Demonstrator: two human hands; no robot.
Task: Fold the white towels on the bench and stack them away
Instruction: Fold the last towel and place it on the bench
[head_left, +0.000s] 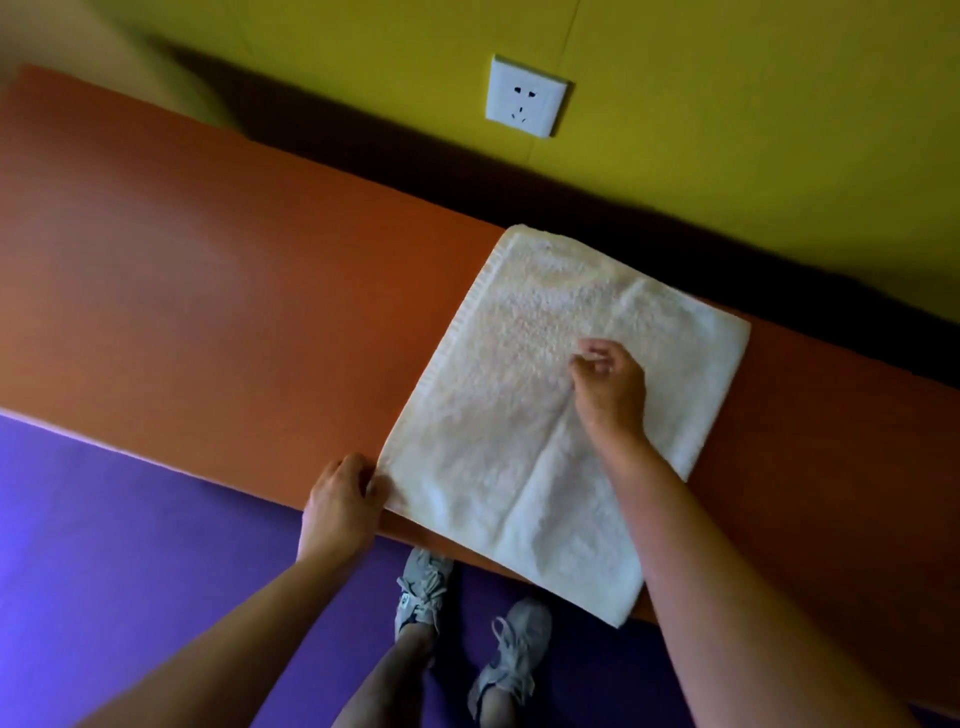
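Observation:
One white towel (524, 415) lies spread flat on the orange bench (208, 291), its near corner hanging a little over the front edge. My left hand (340, 499) pinches the towel's near left corner at the bench's front edge. My right hand (608, 384) rests on the middle of the towel with its fingers curled, the fingertips touching the cloth. Whether those fingers pinch the fabric is hidden from this angle.
The bench runs along a yellow wall with a white power socket (525, 96). A purple floor (130, 561) lies in front of the bench, where my two grey sneakers (467, 623) stand. A long stretch of bench surface extends to the left of the towel.

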